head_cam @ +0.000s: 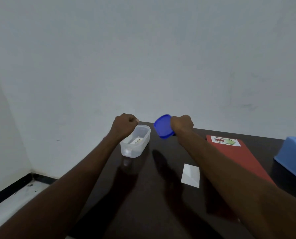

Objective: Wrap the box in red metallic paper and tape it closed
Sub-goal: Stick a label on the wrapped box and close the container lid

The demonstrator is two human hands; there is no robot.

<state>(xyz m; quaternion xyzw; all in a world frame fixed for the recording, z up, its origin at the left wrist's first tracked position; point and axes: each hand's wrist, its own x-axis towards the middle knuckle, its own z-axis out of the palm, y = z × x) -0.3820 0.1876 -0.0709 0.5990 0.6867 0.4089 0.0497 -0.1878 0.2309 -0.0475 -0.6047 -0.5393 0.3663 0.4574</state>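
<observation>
A clear plastic box stands open on the dark table near its far left corner, with a white printed item inside. My left hand is closed at the box's far left rim. My right hand holds the blue lid tilted in the air, just right of the box. A long red pack of paper with a white label lies on the table to the right, partly under my right forearm.
A small white paper slip lies mid-table. A light blue tape dispenser sits at the right edge. A white wall rises right behind the table. The floor and a black skirting show at lower left.
</observation>
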